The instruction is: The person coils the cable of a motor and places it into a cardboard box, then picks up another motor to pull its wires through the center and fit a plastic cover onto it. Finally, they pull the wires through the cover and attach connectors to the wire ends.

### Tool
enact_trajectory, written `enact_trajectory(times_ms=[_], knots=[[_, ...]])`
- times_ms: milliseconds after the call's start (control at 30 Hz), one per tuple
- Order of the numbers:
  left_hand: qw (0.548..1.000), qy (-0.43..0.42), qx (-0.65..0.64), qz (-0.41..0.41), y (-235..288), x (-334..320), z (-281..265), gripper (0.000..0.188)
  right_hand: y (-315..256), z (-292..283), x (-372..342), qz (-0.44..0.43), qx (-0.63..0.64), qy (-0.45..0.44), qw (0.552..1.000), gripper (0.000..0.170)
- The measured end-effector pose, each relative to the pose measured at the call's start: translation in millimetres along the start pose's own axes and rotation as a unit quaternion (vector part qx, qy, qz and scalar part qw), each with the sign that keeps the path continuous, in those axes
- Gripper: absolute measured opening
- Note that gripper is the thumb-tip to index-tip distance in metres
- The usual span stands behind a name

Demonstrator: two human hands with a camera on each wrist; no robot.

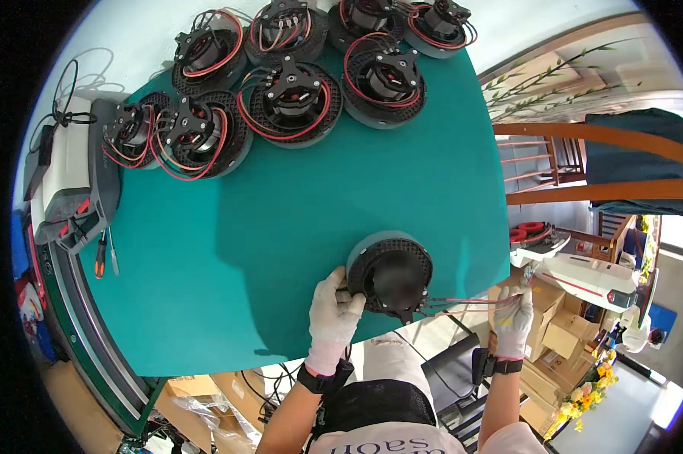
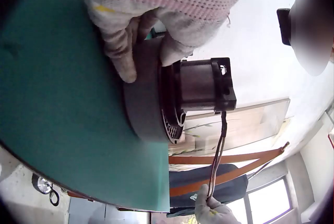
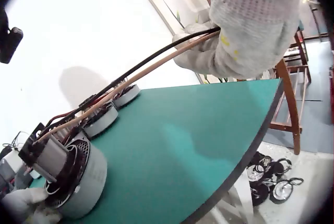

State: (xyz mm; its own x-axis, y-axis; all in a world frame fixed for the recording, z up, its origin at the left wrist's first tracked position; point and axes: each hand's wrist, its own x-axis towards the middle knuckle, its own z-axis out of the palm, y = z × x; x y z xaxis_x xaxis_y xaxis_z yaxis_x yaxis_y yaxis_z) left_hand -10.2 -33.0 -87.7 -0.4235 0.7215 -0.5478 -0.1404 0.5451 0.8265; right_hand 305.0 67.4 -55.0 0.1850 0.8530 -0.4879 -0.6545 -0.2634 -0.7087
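A round black motor unit with a grey rim (image 1: 391, 250) sits near the table's front edge. My gloved left hand (image 1: 334, 314) grips its side; in the left wrist view that hand (image 2: 151, 31) has its fingers on the grey rim (image 2: 143, 99) and its thumb on the inner edge. To the right, beyond the table edge, my gloved right hand (image 1: 512, 318) pinches the unit's wires (image 1: 470, 303), which run out taut. In the right wrist view, a black and a tan wire (image 3: 141, 74) stretch from the unit (image 3: 86, 182) to the right hand (image 3: 235, 46).
Several similar units with coiled red wires (image 1: 292, 102) stand along the back of the green table (image 1: 281, 227). A grey case (image 1: 80, 174) and an orange-handled screwdriver (image 1: 100, 257) lie at the left. A wooden chair (image 1: 599, 136) stands to the right; cardboard boxes (image 1: 565, 333) are below.
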Motion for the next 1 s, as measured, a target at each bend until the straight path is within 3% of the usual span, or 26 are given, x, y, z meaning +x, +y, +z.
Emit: enact_trajectory(times_ms=[100,167,200,233,300,333,367,433,467,567,633,667,733,767,833,867,1000], knots=[[1.000,0.004,0.008,0.011,5,-1,-1,0.054,-4,-2,-1,0.030,0.027,-0.030,0.999,0.018],[0.999,0.011,0.024,0.020,9,-1,-1,0.054,1,12,-7,0.059,0.045,-0.174,0.982,0.021],[0.999,0.010,0.028,0.012,9,0,0,0.053,11,40,-24,0.012,0.012,-0.038,0.999,0.020],[0.999,0.009,0.033,0.004,9,0,0,0.052,19,50,-30,0.013,0.016,-0.043,0.999,0.020],[1.000,0.012,0.023,0.015,11,-1,0,0.050,28,65,-40,0.081,0.018,-0.139,0.987,0.021],[1.000,0.010,0.013,0.022,13,-1,0,0.049,29,78,-47,0.122,0.001,-0.124,0.985,0.022],[0.999,0.015,0.014,0.034,14,-1,-1,0.049,31,81,-46,0.119,0.008,-0.134,0.984,0.022],[0.997,-0.053,-0.039,0.035,12,3,-4,0.048,32,86,-44,0.119,0.020,-0.147,0.982,0.023],[0.997,-0.048,-0.040,0.048,7,6,-4,0.048,31,94,-47,0.104,0.020,-0.109,0.988,0.023],[0.994,-0.024,0.058,0.088,-14,14,0,0.046,28,109,-50,0.100,0.086,-0.137,0.982,0.024],[0.999,-0.021,0.004,0.038,-16,16,1,0.043,24,118,-51,0.119,0.115,-0.147,0.975,0.025],[0.999,-0.013,0.006,0.051,-14,14,0,0.043,21,125,-53,0.129,0.110,-0.162,0.972,0.025],[0.984,-0.071,-0.159,-0.025,-5,8,-3,0.041,15,140,-58,0.147,0.105,-0.174,0.968,0.024],[0.985,-0.067,-0.156,-0.012,0,2,-3,0.041,10,147,-61,0.145,0.113,-0.185,0.965,0.024],[0.952,-0.112,-0.268,-0.097,11,-14,1,0.040,-3,160,-68,0.180,0.114,-0.203,0.956,0.023],[0.927,-0.133,-0.336,-0.098,19,-23,4,0.038,-10,163,-72,0.193,0.129,-0.234,0.944,0.021],[0.918,-0.167,-0.356,-0.041,68,-59,6,0.033,-54,182,-90,0.167,0.105,-0.286,0.938,0.018]])
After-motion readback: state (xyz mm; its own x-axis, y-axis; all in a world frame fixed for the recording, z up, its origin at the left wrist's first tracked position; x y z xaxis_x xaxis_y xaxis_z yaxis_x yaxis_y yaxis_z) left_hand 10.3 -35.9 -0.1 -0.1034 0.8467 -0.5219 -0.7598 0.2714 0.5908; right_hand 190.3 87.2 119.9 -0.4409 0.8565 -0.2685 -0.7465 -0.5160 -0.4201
